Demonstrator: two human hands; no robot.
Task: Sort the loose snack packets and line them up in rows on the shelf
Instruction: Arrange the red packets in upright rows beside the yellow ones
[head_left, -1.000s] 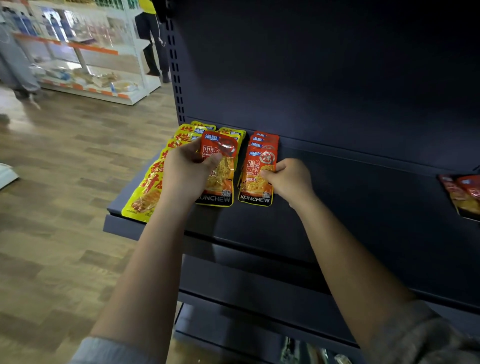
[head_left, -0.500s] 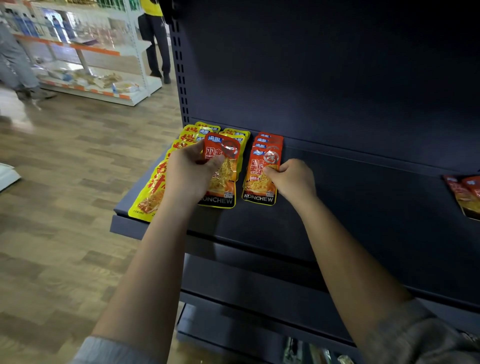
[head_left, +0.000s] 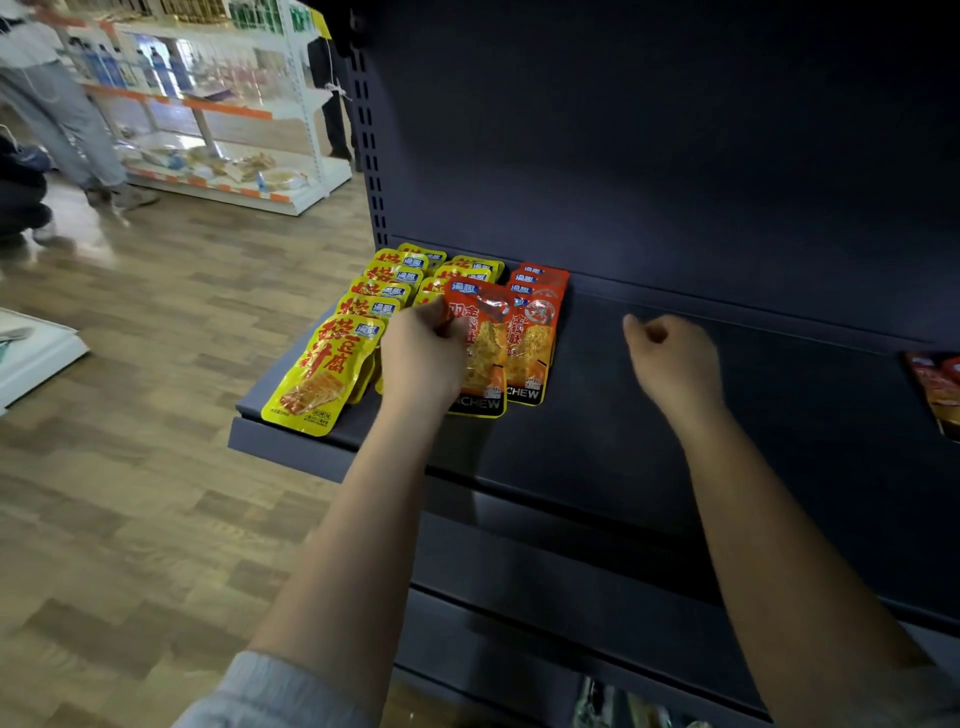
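On the dark shelf, yellow snack packets lie in overlapping rows at the left end. Beside them is a row of red-orange packets. My left hand pinches the left edge of one red-orange packet, which lies over the gap between the yellow rows and the red row. My right hand hovers over bare shelf to the right of the red row, fingers loosely curled, holding nothing.
More red packets lie at the shelf's far right edge. Behind the packets rises the shelf's dark back panel. A white shelving unit and a person's legs stand across the wooden floor at the left.
My right hand has let go of the front packet of the red row and moved right, away from it. My left hand has slid its red-orange packet rightwards against that row.
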